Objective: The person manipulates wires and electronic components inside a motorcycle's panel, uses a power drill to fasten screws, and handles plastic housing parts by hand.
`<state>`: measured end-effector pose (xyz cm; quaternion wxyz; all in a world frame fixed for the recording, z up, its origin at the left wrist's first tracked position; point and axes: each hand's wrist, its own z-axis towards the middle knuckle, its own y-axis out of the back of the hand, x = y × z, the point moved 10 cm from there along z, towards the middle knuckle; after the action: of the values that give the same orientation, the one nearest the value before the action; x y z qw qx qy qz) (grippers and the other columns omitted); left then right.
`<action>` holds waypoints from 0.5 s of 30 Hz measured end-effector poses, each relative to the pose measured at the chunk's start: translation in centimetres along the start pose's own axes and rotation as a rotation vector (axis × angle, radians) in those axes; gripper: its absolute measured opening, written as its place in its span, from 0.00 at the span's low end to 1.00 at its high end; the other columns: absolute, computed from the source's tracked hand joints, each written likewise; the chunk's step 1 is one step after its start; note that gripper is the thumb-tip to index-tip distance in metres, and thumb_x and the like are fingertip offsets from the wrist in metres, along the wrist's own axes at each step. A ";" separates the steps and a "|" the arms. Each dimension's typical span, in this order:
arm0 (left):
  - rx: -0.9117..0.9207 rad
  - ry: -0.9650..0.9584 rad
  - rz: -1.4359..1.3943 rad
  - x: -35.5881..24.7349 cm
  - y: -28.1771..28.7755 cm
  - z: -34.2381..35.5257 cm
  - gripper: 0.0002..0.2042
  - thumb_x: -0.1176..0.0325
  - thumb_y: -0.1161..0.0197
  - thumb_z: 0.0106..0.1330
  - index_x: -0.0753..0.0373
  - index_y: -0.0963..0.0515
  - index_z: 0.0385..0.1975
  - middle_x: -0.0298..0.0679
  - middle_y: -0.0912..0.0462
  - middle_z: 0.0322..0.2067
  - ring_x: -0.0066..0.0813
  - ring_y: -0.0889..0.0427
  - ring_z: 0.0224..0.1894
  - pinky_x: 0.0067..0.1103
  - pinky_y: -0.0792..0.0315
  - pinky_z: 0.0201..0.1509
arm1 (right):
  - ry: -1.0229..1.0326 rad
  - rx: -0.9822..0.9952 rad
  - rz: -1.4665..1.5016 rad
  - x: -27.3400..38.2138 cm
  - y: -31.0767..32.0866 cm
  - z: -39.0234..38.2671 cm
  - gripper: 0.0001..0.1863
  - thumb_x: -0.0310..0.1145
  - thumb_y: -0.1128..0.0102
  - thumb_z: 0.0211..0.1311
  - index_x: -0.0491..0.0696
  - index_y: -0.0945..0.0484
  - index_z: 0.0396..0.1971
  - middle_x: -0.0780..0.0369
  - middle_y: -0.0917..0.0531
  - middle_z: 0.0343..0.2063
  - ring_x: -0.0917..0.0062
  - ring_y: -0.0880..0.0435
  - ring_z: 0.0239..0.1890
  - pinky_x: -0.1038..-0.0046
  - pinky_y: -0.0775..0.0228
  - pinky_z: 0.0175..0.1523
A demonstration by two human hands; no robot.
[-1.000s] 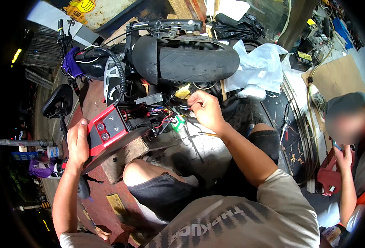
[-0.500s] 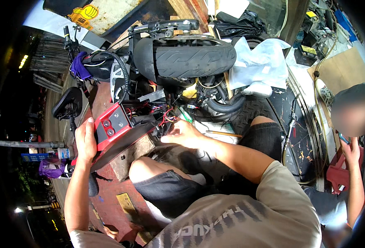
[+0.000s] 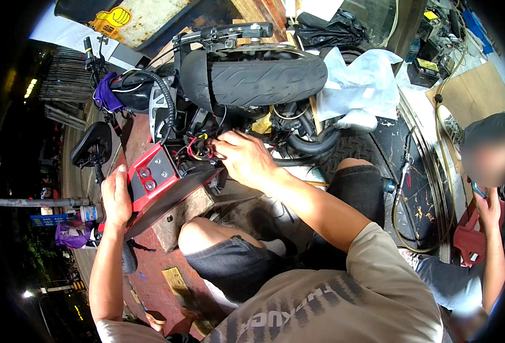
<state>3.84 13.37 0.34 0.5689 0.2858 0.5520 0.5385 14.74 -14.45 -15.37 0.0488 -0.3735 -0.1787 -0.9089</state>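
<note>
A red scooter body panel point(image 3: 140, 191) with a black bolted plate leans at the left of the motorbike. My left hand point(image 3: 117, 197) is closed on its outer edge, thumb along the near face and fingers hidden behind. Just right of the panel a bundle of red, yellow and black wires point(image 3: 196, 147) comes out of the frame. My right hand point(image 3: 244, 159) reaches into it with fingers bent together around the wires; the fingertips are partly hidden. Above both hands lies the tipped motorbike, its rear tyre point(image 3: 269, 81) and black mudguard point(image 3: 195, 80) showing.
A stone-like block point(image 3: 185, 217) sits below the panel, beside my knee. The exhaust point(image 3: 315, 143) curves at the right, near a pale plastic sheet point(image 3: 358, 83). At far right another person holds a phone point(image 3: 477, 191). A hose point(image 3: 438, 148) runs along the floor there.
My right hand has moved up and left, deeper among the wires, and its fingers now bend around them. A grey flat piece beside the wires no longer shows. My left hand stays on the panel.
</note>
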 end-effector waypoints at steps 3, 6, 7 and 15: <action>0.012 0.003 0.007 0.3 0.1 0.0 0.27 0.52 0.52 0.88 0.71 0.27 0.30 0.48 0.32 0.22 0.37 0.35 0.28 0.38 0.34 0.38 | 0.002 0.024 -0.127 1.1 -1.3 1.2 0.10 0.26 0.32 0.62 0.46 0.12 0.44 0.60 0.19 0.42 0.62 0.18 0.48 0.59 0.18 0.49; 0.009 -0.005 0.021 -0.5 0.0 0.0 0.27 0.52 0.52 0.87 0.72 0.27 0.30 0.51 0.30 0.23 0.40 0.35 0.28 0.39 0.33 0.38 | -0.045 0.044 -0.108 1.6 -1.8 1.5 0.09 0.24 0.29 0.62 0.43 0.11 0.42 0.58 0.19 0.44 0.60 0.17 0.46 0.60 0.20 0.49; 0.004 -0.010 0.026 -0.7 0.0 0.1 0.27 0.52 0.52 0.87 0.72 0.27 0.30 0.51 0.30 0.23 0.41 0.35 0.28 0.39 0.33 0.38 | -0.109 0.033 -0.016 1.3 -1.8 1.4 0.09 0.23 0.29 0.63 0.42 0.11 0.43 0.57 0.19 0.44 0.59 0.16 0.46 0.60 0.20 0.49; 0.000 0.017 0.101 -1.5 0.5 -0.1 0.30 0.48 0.53 0.85 0.71 0.16 0.36 0.64 0.16 0.32 0.68 0.16 0.40 0.48 0.28 0.48 | -0.181 0.053 0.076 2.0 -2.4 0.6 0.05 0.22 0.34 0.66 0.39 0.14 0.39 0.52 0.16 0.46 0.56 0.15 0.51 0.59 0.23 0.55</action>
<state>3.86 12.09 1.23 0.5361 0.3088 0.5416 0.5691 13.20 -11.95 -14.25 0.0766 -0.4590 -0.1919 -0.8641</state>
